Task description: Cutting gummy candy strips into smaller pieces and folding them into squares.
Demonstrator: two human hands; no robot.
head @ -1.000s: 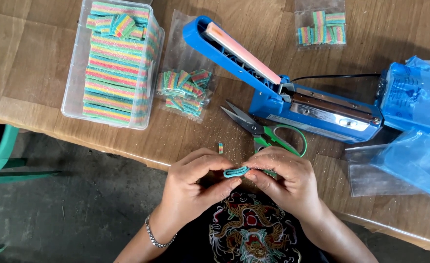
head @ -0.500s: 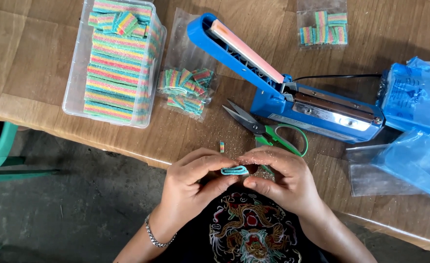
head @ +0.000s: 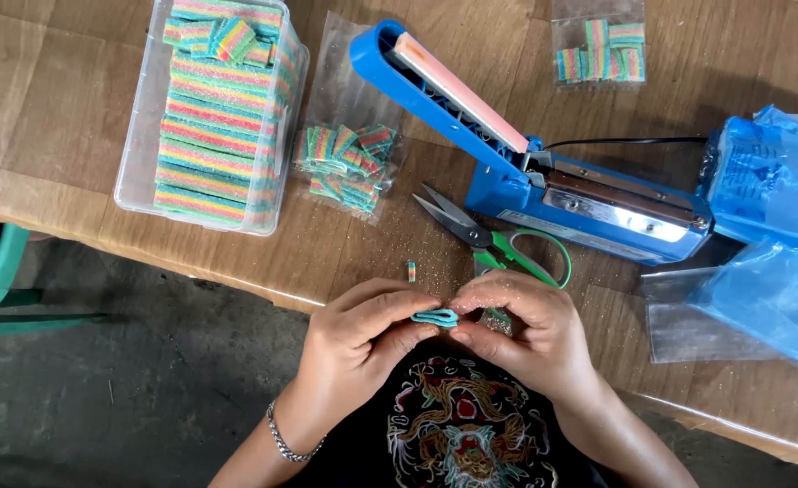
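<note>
My left hand and my right hand meet at the table's near edge. Together they pinch a small folded strip of sugared candy, blue-green on its edge, between thumbs and forefingers. Green-handled scissors lie open on the table just beyond my right hand. A tiny cut candy piece lies on the wood above my left hand.
A clear plastic tub holds several rainbow candy strips at the left. Cut candy pieces sit on a clear bag beside it. A blue heat sealer stands with its arm raised. A filled clear bag lies beyond it, blue plastic bags at the right.
My hands hold nearly the same pose; the fingers have shifted slightly on the candy strip. Nothing else on the table has moved.
</note>
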